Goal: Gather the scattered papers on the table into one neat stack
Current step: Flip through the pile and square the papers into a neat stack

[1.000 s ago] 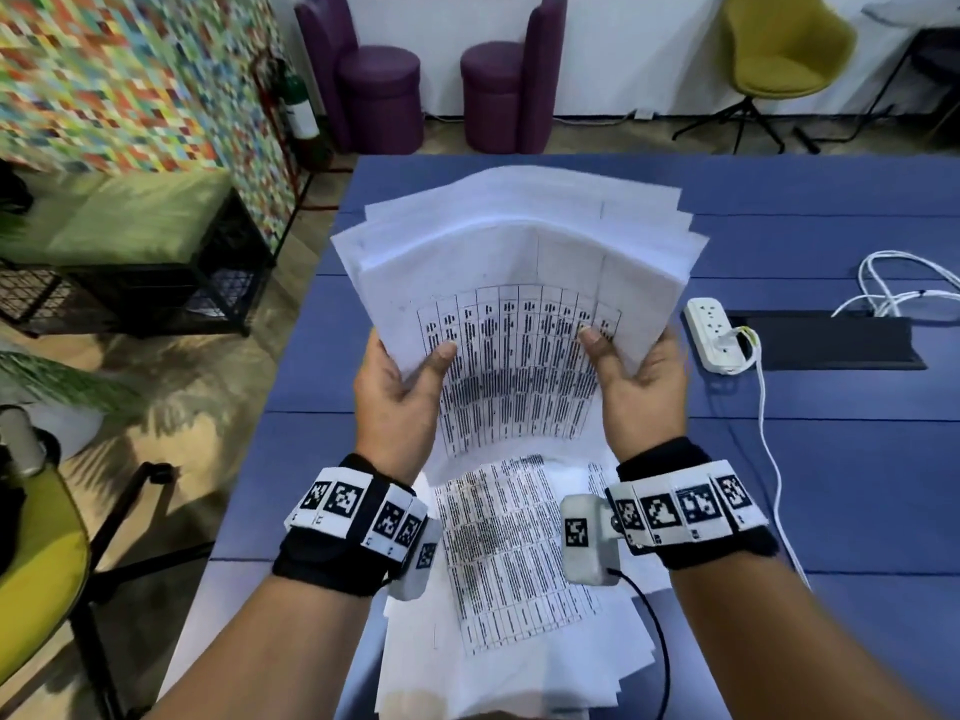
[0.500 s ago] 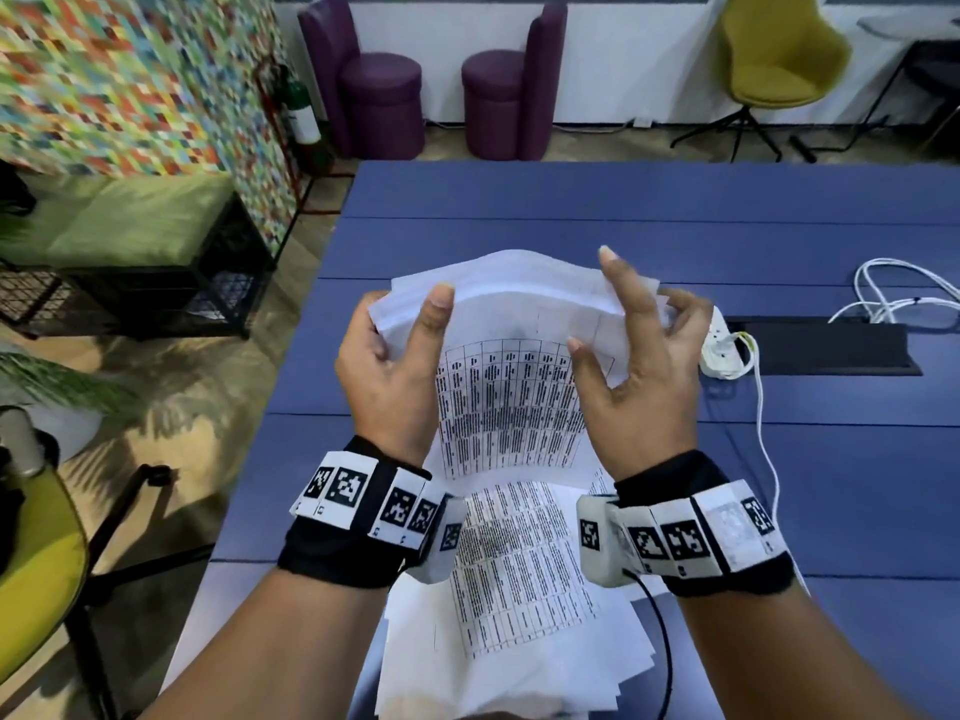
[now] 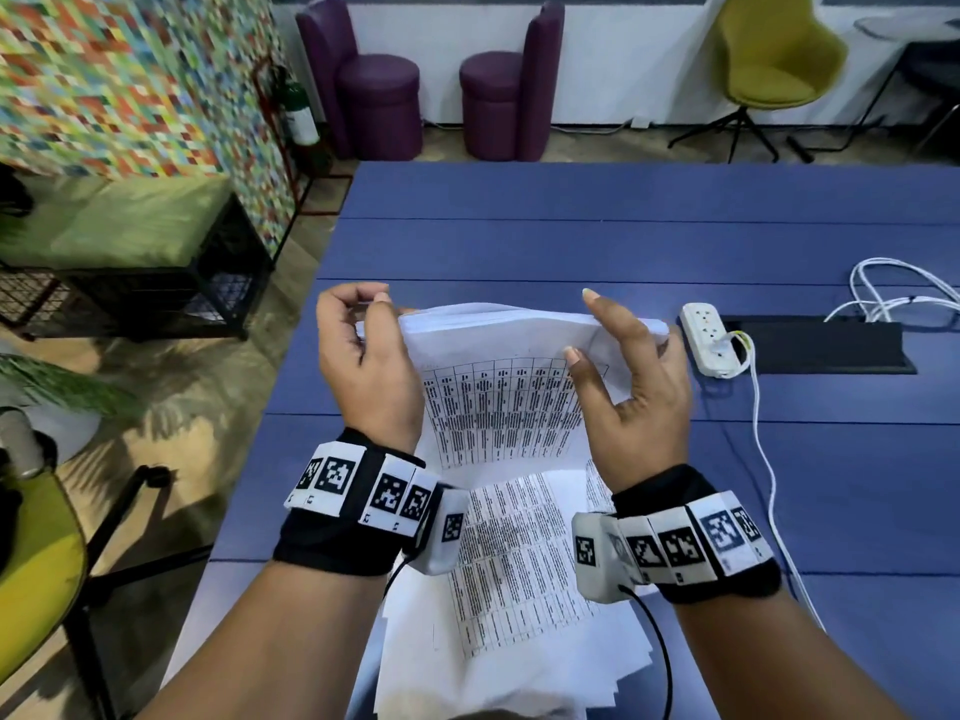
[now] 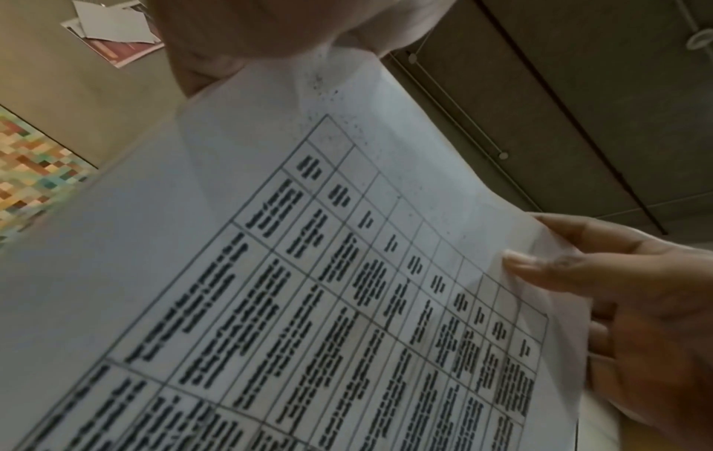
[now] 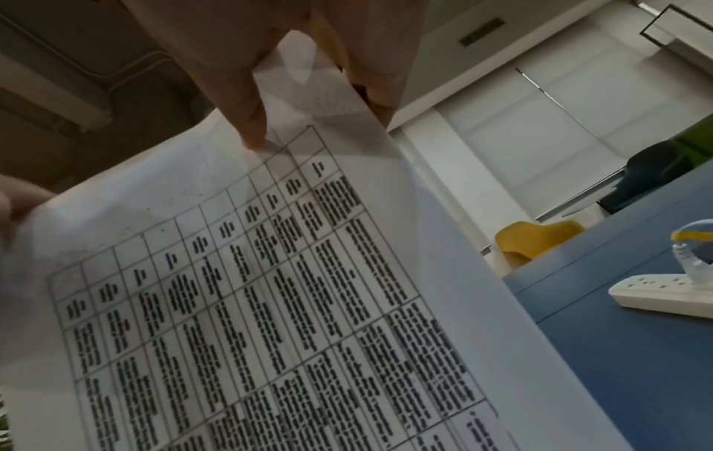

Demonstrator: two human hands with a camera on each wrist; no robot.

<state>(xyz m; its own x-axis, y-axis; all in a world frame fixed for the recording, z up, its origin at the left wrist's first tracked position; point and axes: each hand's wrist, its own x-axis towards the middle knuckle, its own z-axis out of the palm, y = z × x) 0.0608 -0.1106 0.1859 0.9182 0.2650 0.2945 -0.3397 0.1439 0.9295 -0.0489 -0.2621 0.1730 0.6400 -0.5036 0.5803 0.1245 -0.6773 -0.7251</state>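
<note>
A bundle of white printed papers stands upright between my hands, its lower edge on loose sheets lying at the near edge of the blue table. My left hand grips the bundle's top left corner with curled fingers. My right hand pinches the top right part, thumb on the printed front, fingers behind, index finger raised. The left wrist view shows the printed table on the front sheet and my right hand at its edge. In the right wrist view the thumb presses the sheet.
A white power strip lies just right of my right hand, its white cable running toward the near edge. A black cable slot and coiled white cables sit further right. A yellow chair stands left of the table.
The fanned bundle came down from its raised position and its top edges drew together. Both hands slid from the lower sides up to the top corners.
</note>
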